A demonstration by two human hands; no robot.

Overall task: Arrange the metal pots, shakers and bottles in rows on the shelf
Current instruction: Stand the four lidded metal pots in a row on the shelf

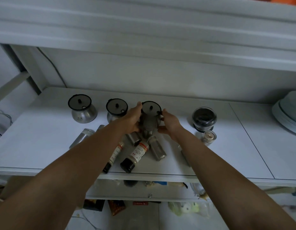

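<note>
1. We cup the third pot (150, 117) between both hands at the middle of the shelf (44, 130), in line with the two pots to its left
2. Left hand (131, 120): fingers wrap the pot's left side, fingertips at the lid rim. Right hand (170, 123): fingers curve around the right side, thumb low near the base. Both grip the pot; we cannot tell whether it rests on the shelf or is lifted clear
3. The first pot (82, 108) and second pot (116, 110) stand upright at the back, well apart from each other. A dark-lidded jar (204, 118) stands to the right, with a small jar (209, 136) just in front of it
4. Shakers and bottles lie on their sides in a heap in front: a labelled bottle (135, 155), a second bottle (113, 156) partly under the left arm, a shaker (156, 148) and a tin (80, 138)
5. Risk: the forearms pass directly over the heap, so a low withdrawal could roll a bottle off the front edge, where the black caps already sit
6. Risk: the lid looks loose-fitting, so pressing at the rim could dislodge it
7. Risk: setting the pot too close to the second pot could knock that one out of line
</note>
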